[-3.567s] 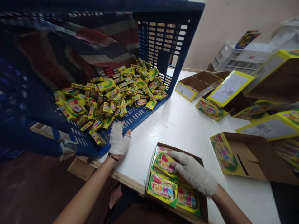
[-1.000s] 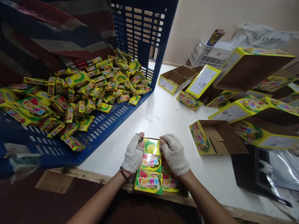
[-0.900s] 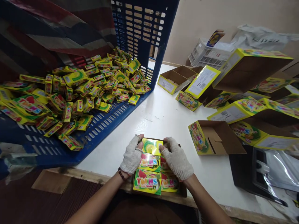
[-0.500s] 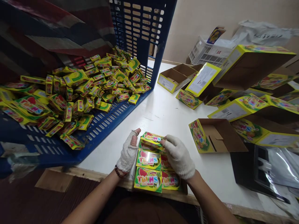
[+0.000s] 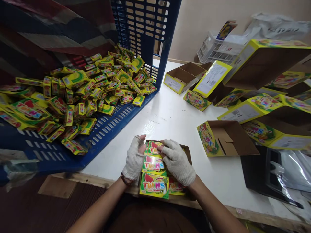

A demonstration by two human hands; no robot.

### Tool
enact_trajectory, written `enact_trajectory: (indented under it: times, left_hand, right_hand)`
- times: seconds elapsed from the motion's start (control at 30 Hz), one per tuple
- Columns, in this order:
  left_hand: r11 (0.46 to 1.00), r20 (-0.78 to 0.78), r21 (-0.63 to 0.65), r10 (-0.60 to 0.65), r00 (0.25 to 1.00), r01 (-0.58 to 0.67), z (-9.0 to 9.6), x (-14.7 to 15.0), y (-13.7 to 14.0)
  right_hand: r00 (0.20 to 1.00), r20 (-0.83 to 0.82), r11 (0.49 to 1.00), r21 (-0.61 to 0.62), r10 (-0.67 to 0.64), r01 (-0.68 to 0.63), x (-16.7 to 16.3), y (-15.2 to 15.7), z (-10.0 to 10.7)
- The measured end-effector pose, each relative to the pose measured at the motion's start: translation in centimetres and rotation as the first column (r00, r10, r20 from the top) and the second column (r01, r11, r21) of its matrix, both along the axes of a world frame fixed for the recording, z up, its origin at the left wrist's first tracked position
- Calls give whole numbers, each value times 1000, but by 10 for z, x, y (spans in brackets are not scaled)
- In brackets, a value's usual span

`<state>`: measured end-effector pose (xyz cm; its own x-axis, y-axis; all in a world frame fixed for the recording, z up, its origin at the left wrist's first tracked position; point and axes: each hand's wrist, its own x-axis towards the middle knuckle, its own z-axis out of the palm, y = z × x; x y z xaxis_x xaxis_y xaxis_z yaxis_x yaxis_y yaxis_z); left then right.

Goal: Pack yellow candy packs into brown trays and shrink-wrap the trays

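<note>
A brown cardboard carton [image 5: 189, 154] at the table's front edge holds several small yellow-green TWINS gum boxes [image 5: 154, 185] laid face up in rows. My right hand [image 5: 178, 161], in a white fingerless glove, lies over the carton with its fingertips pressing on the gum box [image 5: 153, 147] in the far row. It covers part of the boxes beneath. My left hand [image 5: 134, 158], gloved the same way, stands upright along the carton's left side, thumb and fingers apart, with nothing in it.
On the left, a big blue crate [image 5: 126, 114] lies tipped over, many loose gum boxes [image 5: 80, 97] heaped inside. Unfilled display cartons [image 5: 233, 137] are piled to the right. A white basket [image 5: 216, 48] stands behind them, and a black object [image 5: 255, 171] lies right of me.
The gum box that my right hand held tilted at the carton's far end now lies flat in the row. My right hand has moved slightly left, and its fingers have flattened.
</note>
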<state>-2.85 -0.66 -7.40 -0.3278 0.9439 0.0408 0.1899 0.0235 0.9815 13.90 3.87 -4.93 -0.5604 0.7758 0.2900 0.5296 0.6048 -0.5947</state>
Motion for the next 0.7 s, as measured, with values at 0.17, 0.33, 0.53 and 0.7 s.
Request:
enact_trajectory:
  times: [0.17, 0.33, 0.53, 0.7]
  left_hand:
    - [986, 213, -128, -75, 974, 104, 0, 4, 6]
    - [981, 464, -118, -82, 882, 153, -3, 6, 4]
    - [981, 438, -99, -107, 893, 166, -9, 8, -1]
    - [994, 147, -60, -79, 986, 89, -14, 9, -1]
  right_hand:
    - [982, -167, 974, -219, -94, 56, 4, -20, -5]
    - [916, -102, 817, -499, -387, 290, 4, -59, -7]
    - [940, 49, 915, -218, -337, 339, -19, -78, -31]
    - [925, 72, 927, 83, -373, 367, -31, -74, -45]
